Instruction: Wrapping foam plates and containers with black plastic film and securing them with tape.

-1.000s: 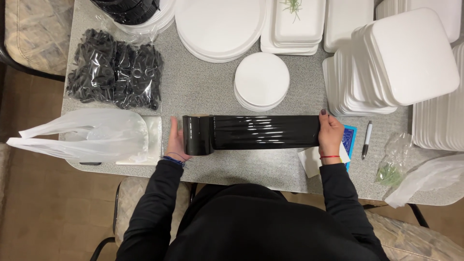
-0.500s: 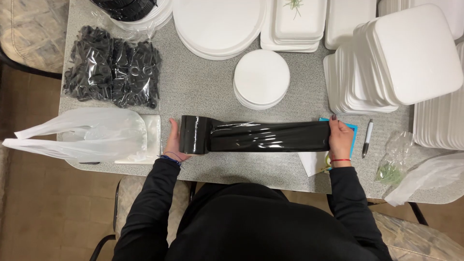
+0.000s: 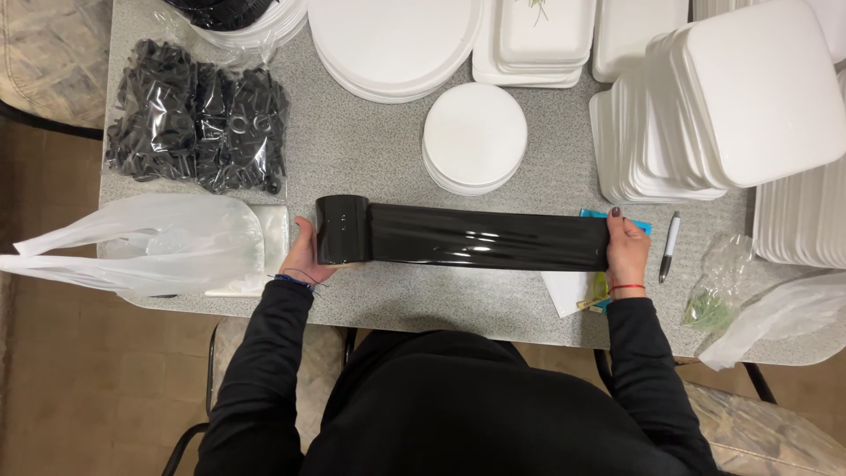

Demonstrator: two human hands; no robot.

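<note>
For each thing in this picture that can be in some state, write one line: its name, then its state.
black film roll: partly unrolled, a strip stretched flat to the right
left hand: steadying the roll
right hand: gripping the strip's free end
pen: lying flat, apart from the hands
bag of black pieces: closed, lying flat
white plastic bag: limp, on its side
round white plates: stacked

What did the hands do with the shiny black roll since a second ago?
The right hand pulled the black film farther right, so the unrolled strip grew longer and now reaches the blue card by the pen. The left hand kept holding the roll in place. Plates, bags and trays stayed put.
</note>
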